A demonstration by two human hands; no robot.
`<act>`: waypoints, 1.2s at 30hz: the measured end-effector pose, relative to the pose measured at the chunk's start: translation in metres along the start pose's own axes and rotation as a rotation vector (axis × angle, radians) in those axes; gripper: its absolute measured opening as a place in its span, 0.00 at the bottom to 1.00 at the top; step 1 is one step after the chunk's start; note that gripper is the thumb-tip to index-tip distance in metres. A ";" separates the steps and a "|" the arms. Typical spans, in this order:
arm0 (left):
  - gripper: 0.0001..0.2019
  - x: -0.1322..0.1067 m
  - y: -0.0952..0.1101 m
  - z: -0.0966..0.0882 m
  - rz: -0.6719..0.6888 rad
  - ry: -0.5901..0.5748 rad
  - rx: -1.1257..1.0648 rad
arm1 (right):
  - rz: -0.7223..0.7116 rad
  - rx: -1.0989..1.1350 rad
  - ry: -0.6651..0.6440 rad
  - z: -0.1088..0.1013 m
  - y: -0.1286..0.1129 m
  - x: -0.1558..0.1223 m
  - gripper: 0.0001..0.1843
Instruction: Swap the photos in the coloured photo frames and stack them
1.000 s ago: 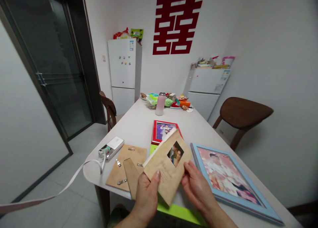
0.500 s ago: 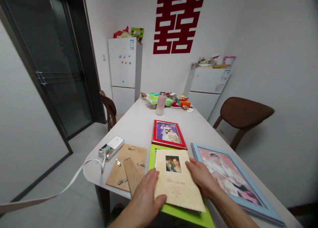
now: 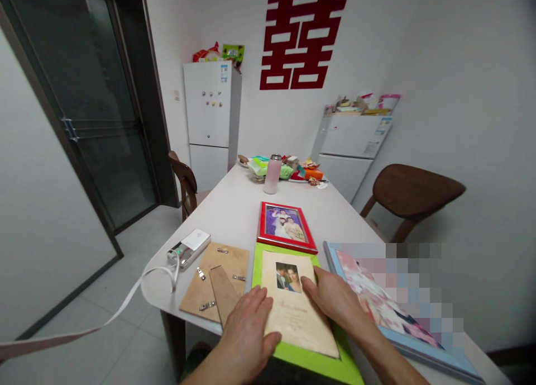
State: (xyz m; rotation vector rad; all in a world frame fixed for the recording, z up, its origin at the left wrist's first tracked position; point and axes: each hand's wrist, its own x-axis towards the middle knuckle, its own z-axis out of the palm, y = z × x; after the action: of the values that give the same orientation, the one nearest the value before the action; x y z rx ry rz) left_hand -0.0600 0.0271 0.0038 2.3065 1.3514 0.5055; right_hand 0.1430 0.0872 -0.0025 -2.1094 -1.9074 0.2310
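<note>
A cream paper sheet (image 3: 299, 326) with a small printed photo of a couple near its top lies inside a lime-green picture frame (image 3: 312, 364) at the table's front edge. My left hand (image 3: 249, 329) rests along the sheet's left side, fingers stretched out and thumb apart, over the frame's border. On the other side, my right hand (image 3: 339, 298) lies over the right border, its thumb touching the sheet near the photo; its fingers are partly hidden. A wooden backing board (image 3: 205, 279) with metal clips and a stand leg lies left of the frame, close to my left fingers.
Behind the green frame lies a red picture frame (image 3: 262, 228). A large light-blue frame (image 3: 330, 256) is on the right. A power bank (image 3: 190, 248) with a white strap sits at left. Farther back stand a pink bottle (image 3: 273, 175) and assorted packets (image 3: 312, 174). Chairs flank the table.
The sheet has settled flatter and shifted slightly left within the green frame, showing more of its right border. My right thumb has moved left onto the sheet; my left hand has barely moved.
</note>
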 end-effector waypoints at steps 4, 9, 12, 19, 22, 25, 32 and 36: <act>0.32 -0.014 -0.022 -0.015 0.015 0.005 -0.013 | -0.004 -0.063 0.019 -0.002 -0.004 -0.005 0.21; 0.38 -0.031 -0.067 -0.043 -0.202 -0.031 0.161 | -0.236 0.073 0.033 0.000 -0.042 -0.028 0.22; 0.38 -0.035 -0.084 -0.049 -0.283 0.003 0.237 | -0.406 0.116 -0.028 0.011 -0.082 -0.047 0.20; 0.33 -0.039 -0.093 -0.041 -0.226 0.122 0.189 | -0.472 0.118 -0.075 0.037 -0.137 -0.061 0.29; 0.32 -0.042 -0.099 -0.039 -0.179 0.193 0.153 | -0.446 0.231 -0.087 0.038 -0.136 -0.059 0.31; 0.29 -0.043 -0.103 -0.039 -0.081 0.291 0.126 | -0.444 0.399 -0.088 0.030 -0.129 -0.060 0.32; 0.29 -0.035 -0.062 -0.051 0.107 0.388 0.110 | -0.459 0.539 -0.034 -0.014 -0.098 -0.069 0.26; 0.30 -0.023 -0.025 -0.036 0.144 0.278 0.046 | -0.391 0.495 -0.062 -0.028 -0.055 -0.075 0.22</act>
State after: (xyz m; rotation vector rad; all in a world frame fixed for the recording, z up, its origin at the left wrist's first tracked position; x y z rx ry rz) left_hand -0.1063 0.0241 0.0190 2.4530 1.3342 0.8780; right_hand 0.0913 0.0148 0.0358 -1.4010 -1.9920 0.6124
